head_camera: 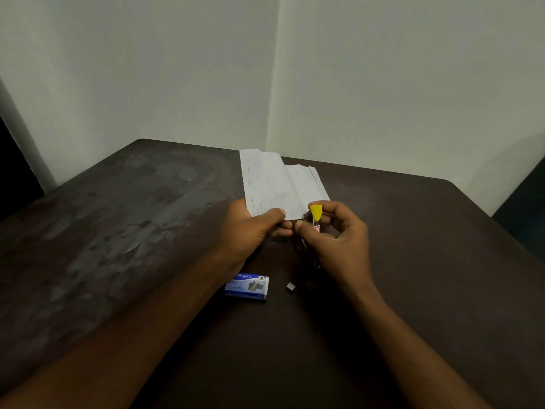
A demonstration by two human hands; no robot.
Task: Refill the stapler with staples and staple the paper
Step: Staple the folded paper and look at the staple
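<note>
- Both my hands are raised over the dark, worn table (413, 246), close together, almost touching.
- My left hand (250, 228) pinches the near edge of the creased white sheet of paper (274, 184), thumb on top; the sheet stands up tilted away from me.
- My right hand (336, 234) is closed around the small yellow-tipped metal stapler (316, 215), its nose at the paper's lower right corner.
- Below my left wrist, on the table, lies the blue and white cardboard staple box (247, 286).
- Just right of it sits a small grey block of staples (290, 287), apart from the box.
</note>
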